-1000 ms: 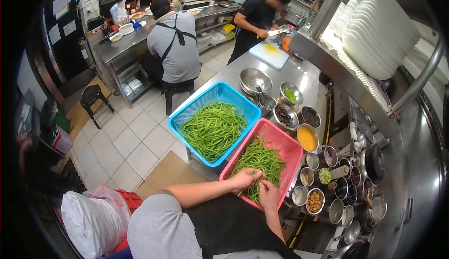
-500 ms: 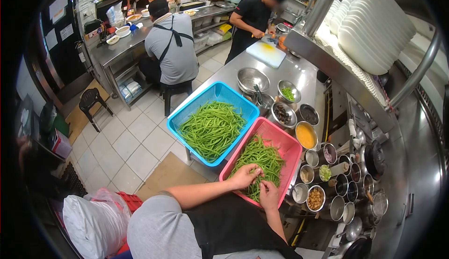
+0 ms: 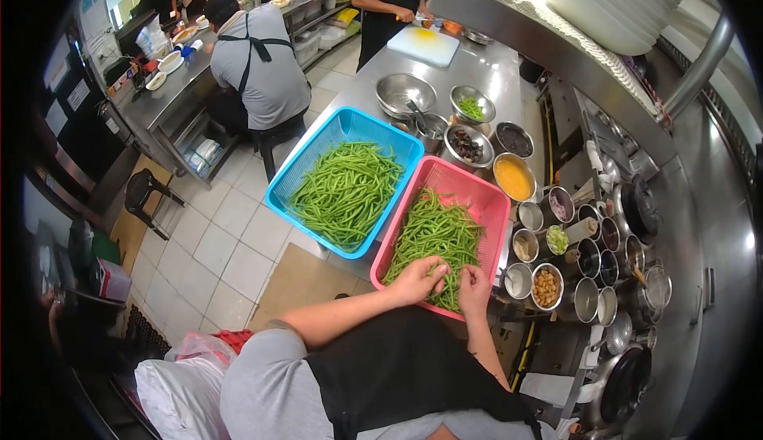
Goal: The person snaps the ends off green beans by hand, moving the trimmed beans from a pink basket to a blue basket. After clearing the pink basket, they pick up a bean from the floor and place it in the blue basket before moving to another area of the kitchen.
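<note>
Green beans [image 3: 433,229] lie heaped in a pink basket [image 3: 497,197] at the front of the steel table. Over the near part of this heap, my left hand [image 3: 421,279] has its fingers pinched on what looks like a green bean. Just to its right, slightly apart, my right hand [image 3: 474,289] is also closed at the fingertips; what it holds is too small to make out. A blue basket [image 3: 278,193] with a larger pile of green beans [image 3: 350,193] touches the pink one on the left.
Metal bowls and an orange liquid [image 3: 514,178] stand beyond the baskets. Several small food containers [image 3: 547,287] crowd the right. A co-worker [image 3: 266,66] sits back left; another [image 3: 389,3] works by a white cutting board [image 3: 423,46]. A steel shelf [image 3: 548,50] overhangs the upper right.
The view has tilted and shifted, so the baskets appear farther left and higher. My hands have moved slightly apart.
</note>
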`<action>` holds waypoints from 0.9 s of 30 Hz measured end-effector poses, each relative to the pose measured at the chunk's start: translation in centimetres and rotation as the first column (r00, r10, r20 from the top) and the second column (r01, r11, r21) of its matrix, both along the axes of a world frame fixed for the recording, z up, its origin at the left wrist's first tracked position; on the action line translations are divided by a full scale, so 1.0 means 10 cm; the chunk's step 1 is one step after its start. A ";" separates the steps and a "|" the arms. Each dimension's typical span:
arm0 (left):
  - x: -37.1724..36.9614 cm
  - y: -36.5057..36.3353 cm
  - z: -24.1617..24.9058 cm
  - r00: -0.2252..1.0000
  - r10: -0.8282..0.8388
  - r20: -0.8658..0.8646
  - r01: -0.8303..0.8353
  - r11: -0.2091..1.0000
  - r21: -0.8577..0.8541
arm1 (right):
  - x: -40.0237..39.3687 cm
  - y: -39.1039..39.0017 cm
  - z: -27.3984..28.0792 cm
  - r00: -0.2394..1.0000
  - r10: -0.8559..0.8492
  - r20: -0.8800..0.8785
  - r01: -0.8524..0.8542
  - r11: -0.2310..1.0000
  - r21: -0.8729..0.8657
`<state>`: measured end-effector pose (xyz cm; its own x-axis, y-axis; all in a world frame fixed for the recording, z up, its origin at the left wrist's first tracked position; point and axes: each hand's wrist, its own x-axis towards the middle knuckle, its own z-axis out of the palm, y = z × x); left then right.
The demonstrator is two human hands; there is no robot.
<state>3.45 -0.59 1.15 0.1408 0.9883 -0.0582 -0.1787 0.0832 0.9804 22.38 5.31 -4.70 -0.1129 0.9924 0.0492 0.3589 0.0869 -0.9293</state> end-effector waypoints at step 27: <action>-0.02 -0.07 -0.24 0.969 -0.213 -0.129 0.212 0.977 -0.020 | 0.05 -0.21 0.35 0.860 0.371 -0.351 -0.470 0.843 -0.261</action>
